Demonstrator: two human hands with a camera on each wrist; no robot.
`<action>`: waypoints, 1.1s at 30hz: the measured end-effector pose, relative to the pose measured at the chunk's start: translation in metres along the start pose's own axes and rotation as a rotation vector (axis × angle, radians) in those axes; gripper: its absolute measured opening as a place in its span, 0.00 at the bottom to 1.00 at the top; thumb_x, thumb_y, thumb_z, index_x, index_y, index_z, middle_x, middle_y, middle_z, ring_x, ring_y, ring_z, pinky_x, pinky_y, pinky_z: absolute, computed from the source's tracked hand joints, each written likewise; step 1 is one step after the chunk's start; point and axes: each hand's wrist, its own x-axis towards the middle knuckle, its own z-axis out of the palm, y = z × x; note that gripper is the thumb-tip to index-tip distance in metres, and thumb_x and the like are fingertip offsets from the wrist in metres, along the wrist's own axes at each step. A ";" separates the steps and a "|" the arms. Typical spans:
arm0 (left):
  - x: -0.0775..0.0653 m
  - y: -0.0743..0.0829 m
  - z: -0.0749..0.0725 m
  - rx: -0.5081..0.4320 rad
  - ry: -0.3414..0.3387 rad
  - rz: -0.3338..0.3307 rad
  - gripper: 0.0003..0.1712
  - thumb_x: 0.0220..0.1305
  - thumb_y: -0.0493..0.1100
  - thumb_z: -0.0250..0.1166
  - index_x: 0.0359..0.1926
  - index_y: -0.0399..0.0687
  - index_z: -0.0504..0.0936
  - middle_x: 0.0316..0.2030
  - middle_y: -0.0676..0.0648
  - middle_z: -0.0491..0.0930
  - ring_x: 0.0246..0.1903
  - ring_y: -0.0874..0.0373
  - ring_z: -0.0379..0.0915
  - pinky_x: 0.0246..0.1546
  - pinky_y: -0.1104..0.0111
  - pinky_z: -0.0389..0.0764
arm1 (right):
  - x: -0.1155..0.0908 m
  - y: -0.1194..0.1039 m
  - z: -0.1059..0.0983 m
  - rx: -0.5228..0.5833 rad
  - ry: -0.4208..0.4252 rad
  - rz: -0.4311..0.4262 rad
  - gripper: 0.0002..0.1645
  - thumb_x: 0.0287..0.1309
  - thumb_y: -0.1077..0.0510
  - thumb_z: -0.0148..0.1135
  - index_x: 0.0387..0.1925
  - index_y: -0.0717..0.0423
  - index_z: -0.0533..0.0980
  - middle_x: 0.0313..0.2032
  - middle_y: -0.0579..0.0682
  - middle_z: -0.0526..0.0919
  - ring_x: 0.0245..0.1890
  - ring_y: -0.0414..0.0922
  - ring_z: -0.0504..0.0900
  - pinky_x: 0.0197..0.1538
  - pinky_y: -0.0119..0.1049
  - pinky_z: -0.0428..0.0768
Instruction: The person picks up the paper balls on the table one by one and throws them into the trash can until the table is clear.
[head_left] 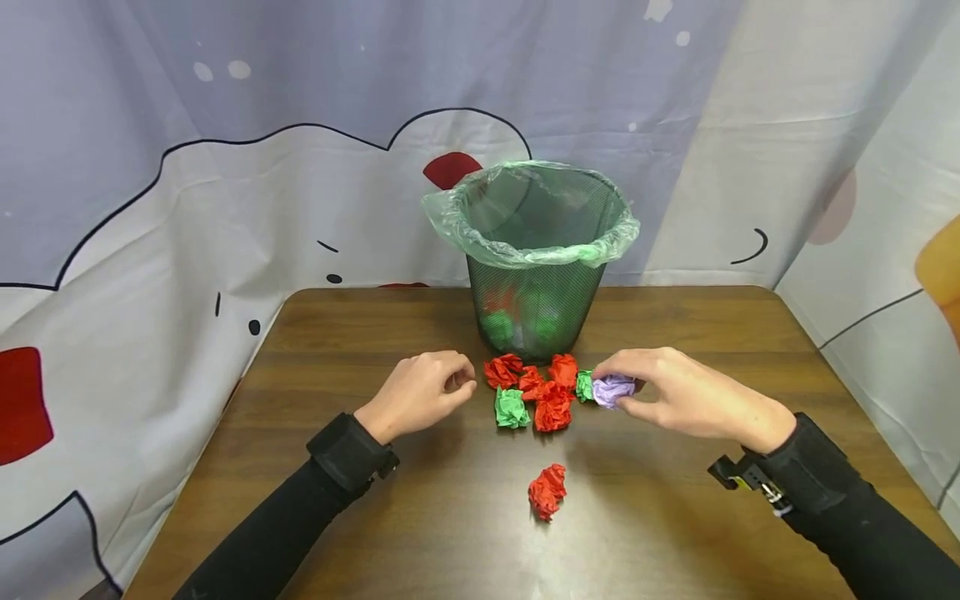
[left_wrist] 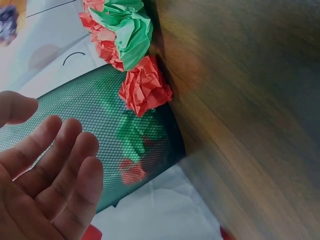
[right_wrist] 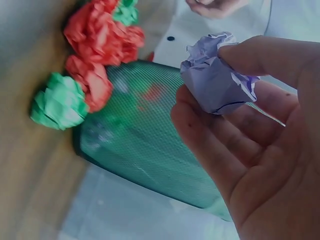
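Note:
My right hand (head_left: 678, 392) pinches a crumpled ball of purple paper (right_wrist: 217, 75) between thumb and fingers, above the table's right half. Left of the pile, my left hand (head_left: 422, 390) hovers with loosely curled fingers and nothing in them. Between the hands, a cluster of crumpled red paper balls (head_left: 553, 406) lies in front of the bin. A green paper ball (head_left: 512, 408) sits at the cluster's left, and another green ball (head_left: 584, 386) at its right, partly behind the purple one. One red ball (head_left: 547, 492) lies alone nearer the front.
A dark mesh waste bin (head_left: 536, 304) lined with a green plastic bag (head_left: 450, 218) stands upright at the table's back. Red and green paper shows through its mesh. Behind the wooden table (head_left: 360, 317) hangs a patterned cloth (head_left: 315, 208).

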 end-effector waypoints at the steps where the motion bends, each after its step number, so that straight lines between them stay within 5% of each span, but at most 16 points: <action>1: -0.001 0.000 0.000 0.000 -0.001 -0.004 0.04 0.65 0.47 0.64 0.38 0.57 0.85 0.30 0.60 0.78 0.30 0.65 0.74 0.31 0.72 0.74 | 0.002 0.000 -0.004 -0.007 0.007 -0.005 0.22 0.57 0.63 0.70 0.54 0.49 0.80 0.48 0.36 0.83 0.44 0.32 0.80 0.47 0.36 0.82; 33: -0.008 0.002 0.008 -0.033 -0.047 0.004 0.04 0.66 0.47 0.64 0.38 0.57 0.84 0.32 0.56 0.81 0.32 0.58 0.79 0.31 0.70 0.74 | 0.056 -0.011 -0.138 -0.227 0.262 -0.060 0.24 0.54 0.63 0.72 0.54 0.49 0.82 0.36 0.41 0.87 0.33 0.37 0.82 0.36 0.20 0.73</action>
